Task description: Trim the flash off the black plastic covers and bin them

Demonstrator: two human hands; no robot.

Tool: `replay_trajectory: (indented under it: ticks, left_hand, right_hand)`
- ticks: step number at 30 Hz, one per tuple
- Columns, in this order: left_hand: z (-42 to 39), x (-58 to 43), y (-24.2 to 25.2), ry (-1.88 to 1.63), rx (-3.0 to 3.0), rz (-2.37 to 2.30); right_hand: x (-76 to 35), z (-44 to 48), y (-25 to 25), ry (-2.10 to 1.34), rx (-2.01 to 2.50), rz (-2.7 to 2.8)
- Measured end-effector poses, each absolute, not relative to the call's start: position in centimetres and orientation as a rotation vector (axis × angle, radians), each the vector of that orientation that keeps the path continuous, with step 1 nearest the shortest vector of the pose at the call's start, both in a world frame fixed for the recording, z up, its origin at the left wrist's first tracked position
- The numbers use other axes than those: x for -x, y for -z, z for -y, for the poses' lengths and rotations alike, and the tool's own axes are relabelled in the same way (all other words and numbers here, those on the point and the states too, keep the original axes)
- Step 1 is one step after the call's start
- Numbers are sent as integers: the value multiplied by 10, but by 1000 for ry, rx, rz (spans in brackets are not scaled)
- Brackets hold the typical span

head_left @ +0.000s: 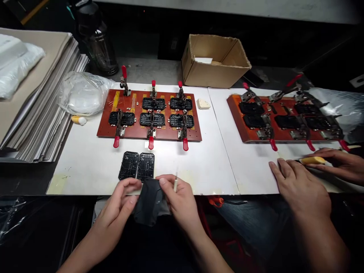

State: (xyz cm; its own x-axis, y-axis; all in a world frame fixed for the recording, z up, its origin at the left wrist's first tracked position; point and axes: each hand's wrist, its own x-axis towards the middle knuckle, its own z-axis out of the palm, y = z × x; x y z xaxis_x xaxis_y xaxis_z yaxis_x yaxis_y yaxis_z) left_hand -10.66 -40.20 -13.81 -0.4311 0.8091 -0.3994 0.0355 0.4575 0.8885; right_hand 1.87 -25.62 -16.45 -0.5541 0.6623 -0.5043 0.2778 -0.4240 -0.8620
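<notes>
My right hand [182,201] pinches a dark, flat, rounded-corner black piece [148,203] at its upper right edge, over the table's front edge. A thin pale stick [175,183] pokes up from between the fingers of that hand. To the left of the piece is my left hand [119,204], its thumb and curled fingers apart, slightly blurred. Just beyond the hands, two black ribbed plastic plates [128,166] lie side by side on the white table top [210,167]. Behind them stands a red-brown fixture board [133,132] with several black plates under red-handled toggle clamps [151,143].
On the right, a co-worker's hands [303,185] hold a yellow-handled tool [313,160] near a second fixture board [237,117]. A cardboard box [216,74] is at the back. Stacked sheets [57,113], a plastic bag [85,94] and a dark bottle [99,47] line the left.
</notes>
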Motion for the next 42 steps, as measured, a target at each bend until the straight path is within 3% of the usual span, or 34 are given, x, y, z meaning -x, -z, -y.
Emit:
replay_trajectory:
  ticks: [3,6,12,16,20,30,36,42]
  left_hand:
    - [411,123,141,-1002,-446,-1707]
    - [423,165,148,-1048,-395,-2040]
    - [418,215,151,-277,-1033,-2875]
    - [387,191,150,-224,-1468,-2674]
    - [367,183,151,-79,-1509,-2598]
    - [407,238,151,-120,-1638,-2313]
    - [371,194,141,-240,-1357,-2549]
    - [319,143,149,107,-1318,-2750]
  right_hand:
    - [3,260,162,-2045,1104,1714]
    - [9,254,160,-1923,1073,1846]
    - [-18,238,158,-1891,1038,1974]
    - [-34,241,159,-1899,1123,1964]
    - [-43,243,159,-1910,1140,1957]
    - [-45,236,165,-1914,1133,1939]
    - [-40,234,159,-1925,1098,1944]
    - [-47,236,160,-1897,1145,2010]
